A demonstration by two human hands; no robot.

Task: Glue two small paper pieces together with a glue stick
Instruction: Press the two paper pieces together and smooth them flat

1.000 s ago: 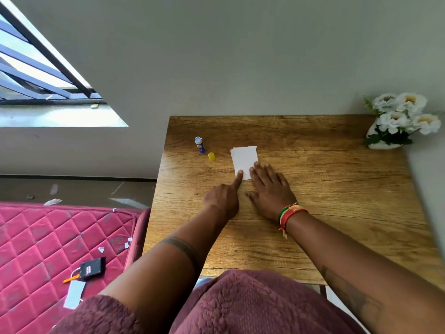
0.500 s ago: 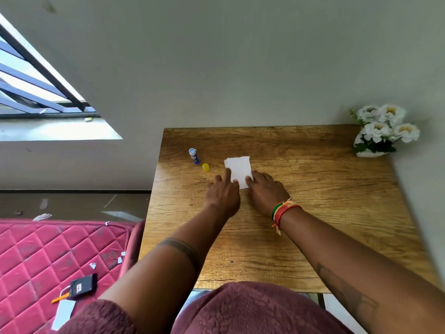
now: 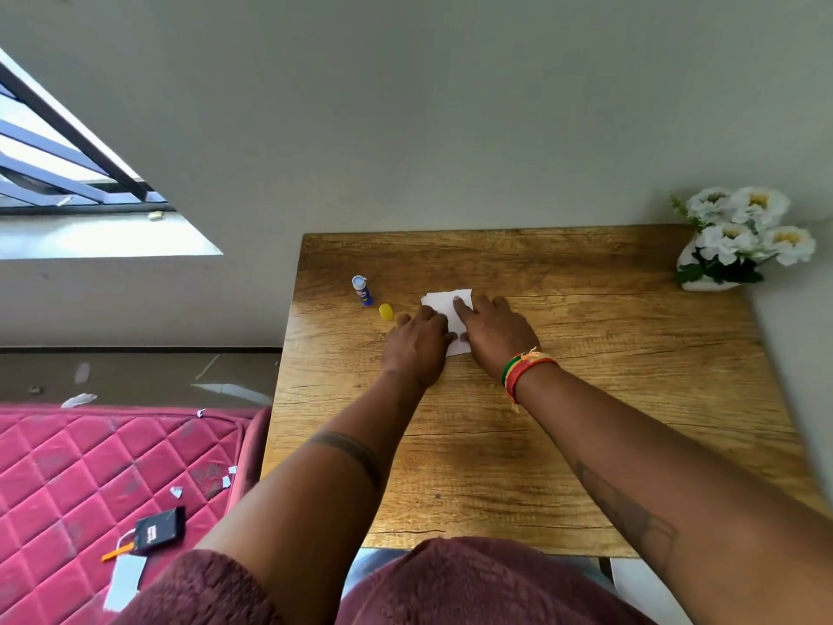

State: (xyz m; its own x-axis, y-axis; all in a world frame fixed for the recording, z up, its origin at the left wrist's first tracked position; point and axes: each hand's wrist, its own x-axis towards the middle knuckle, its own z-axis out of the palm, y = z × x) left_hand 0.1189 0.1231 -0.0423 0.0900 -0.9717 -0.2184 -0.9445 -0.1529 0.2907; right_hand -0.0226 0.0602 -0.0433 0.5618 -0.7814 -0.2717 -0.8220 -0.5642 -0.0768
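Note:
A white paper piece (image 3: 444,304) lies flat on the wooden table (image 3: 586,399), towards its far side. My left hand (image 3: 417,342) rests palm down on the paper's left edge. My right hand (image 3: 493,329) lies flat over its right half, fingertips near the far edge. Whether there is a second piece under it I cannot tell. An uncapped blue glue stick (image 3: 362,290) stands upright to the left of the paper. Its yellow cap (image 3: 386,311) lies beside it, just left of my left hand.
A white vase of white flowers (image 3: 743,239) stands at the table's far right corner, against the wall. Left of the table is a pink quilted mattress (image 3: 90,480) with a small black device (image 3: 157,530) and paper scraps.
Both hands have slid forward over the paper: a second ago only fingertips touched its near edge, now they cover much of it. The head view has shifted slightly.

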